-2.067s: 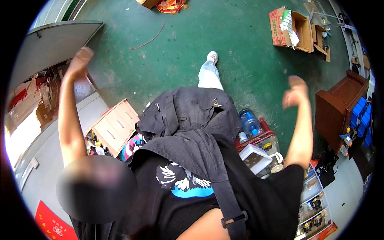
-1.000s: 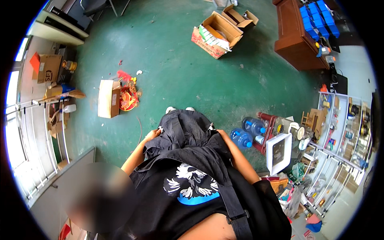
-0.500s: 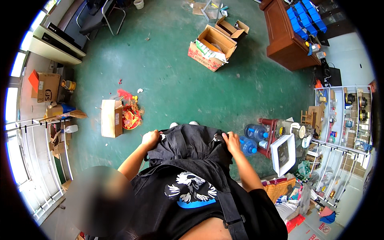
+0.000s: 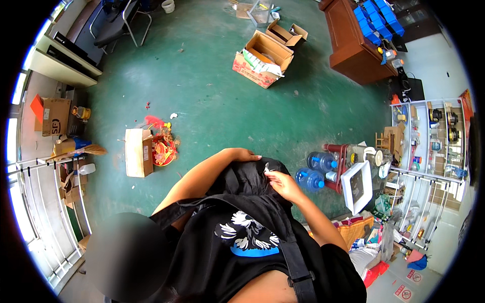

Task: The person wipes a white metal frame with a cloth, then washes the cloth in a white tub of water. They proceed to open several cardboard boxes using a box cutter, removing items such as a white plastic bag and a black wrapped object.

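Observation:
Dark cloth with straps, possibly an apron [image 4: 240,179], is bunched in front of my body over a black T-shirt [image 4: 197,257] with a white and blue print. My left hand [image 4: 240,153] reaches across to its top edge, fingers curled over the fabric. Just below and to the right, my right hand [image 4: 280,183] has thumb and fingers pinched at a small pale clip or fastener [image 4: 267,169] on the cloth; its exact kind is too small to tell. A wide strap [image 4: 293,260] crosses my chest down to a buckle.
On the green floor stand an open carton [image 4: 262,55], a box [image 4: 139,151] beside red scraps, and water jugs [image 4: 310,179] by a white-framed tray [image 4: 356,187]. A wooden cabinet [image 4: 348,40], white racks [image 4: 427,141], left-side railings [image 4: 43,202] and a chair [image 4: 116,35] line the edges.
My left hand has moved rightward and up from the cloth's left side to its top. My right hand has shifted inward to the small fastener, and the cloth is bunched more narrowly.

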Demonstrator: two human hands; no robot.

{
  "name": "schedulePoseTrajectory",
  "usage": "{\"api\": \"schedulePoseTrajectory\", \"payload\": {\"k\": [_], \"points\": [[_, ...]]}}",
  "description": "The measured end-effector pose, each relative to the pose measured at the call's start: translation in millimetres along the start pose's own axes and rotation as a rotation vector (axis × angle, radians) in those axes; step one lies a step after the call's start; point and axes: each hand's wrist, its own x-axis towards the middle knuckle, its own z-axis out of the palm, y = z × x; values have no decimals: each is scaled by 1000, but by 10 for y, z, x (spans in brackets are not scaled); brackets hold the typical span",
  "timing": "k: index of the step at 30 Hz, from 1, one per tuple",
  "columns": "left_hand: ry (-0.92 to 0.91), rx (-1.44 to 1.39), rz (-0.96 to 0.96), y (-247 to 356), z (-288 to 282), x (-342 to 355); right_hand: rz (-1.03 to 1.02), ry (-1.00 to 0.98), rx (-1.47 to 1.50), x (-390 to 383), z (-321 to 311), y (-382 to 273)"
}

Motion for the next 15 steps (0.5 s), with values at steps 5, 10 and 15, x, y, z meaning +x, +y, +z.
{"api": "schedulePoseTrajectory", "payload": {"k": [5,10,15], "points": [[-91,64,-54,46,54,80,-10,159,-229,10,50,-25],[142,60,29,218,-90,-97,-145,102,-499,137,159,26],[280,-134,76,473,-333,-194,-153,9,-225,268,295,46]]}}
